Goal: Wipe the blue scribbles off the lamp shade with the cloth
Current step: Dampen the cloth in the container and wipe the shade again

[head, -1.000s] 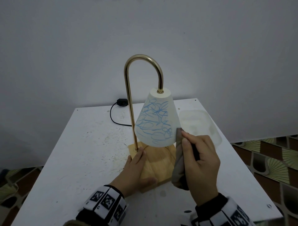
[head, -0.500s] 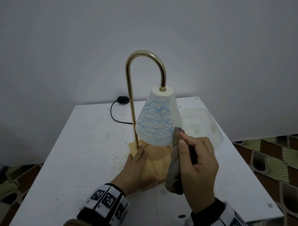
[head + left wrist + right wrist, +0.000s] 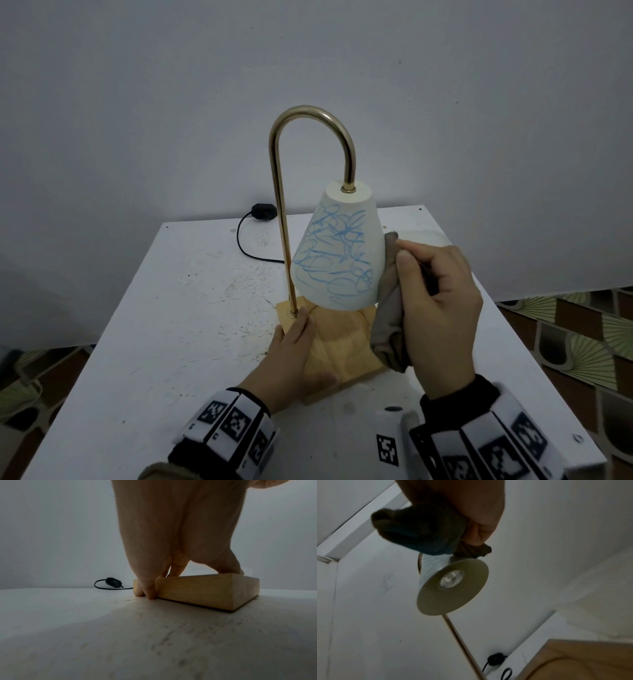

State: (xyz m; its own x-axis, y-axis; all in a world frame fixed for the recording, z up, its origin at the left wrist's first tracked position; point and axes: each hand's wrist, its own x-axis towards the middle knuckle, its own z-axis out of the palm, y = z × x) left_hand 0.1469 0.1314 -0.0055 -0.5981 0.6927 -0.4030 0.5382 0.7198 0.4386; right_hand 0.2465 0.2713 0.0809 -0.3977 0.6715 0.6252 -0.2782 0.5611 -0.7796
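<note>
A white cone lamp shade (image 3: 337, 253) covered in blue scribbles (image 3: 339, 246) hangs from a curved brass pole (image 3: 281, 222) on a wooden base (image 3: 346, 346). My right hand (image 3: 407, 260) grips a grey cloth (image 3: 388, 308) and holds it against the shade's right side at mid-height. The cloth's tail hangs down past the rim. From below, the right wrist view shows the cloth (image 3: 419, 534) bunched in my right hand (image 3: 479, 527) against the shade (image 3: 433, 566). My left hand (image 3: 294, 359) rests flat on the base, and its fingers (image 3: 147, 588) drape over the base's (image 3: 205, 589) side.
The lamp stands on a white speckled table (image 3: 171, 325). A black cord with an inline switch (image 3: 262, 210) lies at the back edge. A pale translucent tray (image 3: 424, 236) sits behind my right hand. Patterned floor (image 3: 582, 335) shows past the table's right edge.
My right hand has carried the cloth up from the shade's lower rim to mid-height on its right side. The left hand has stayed on the base.
</note>
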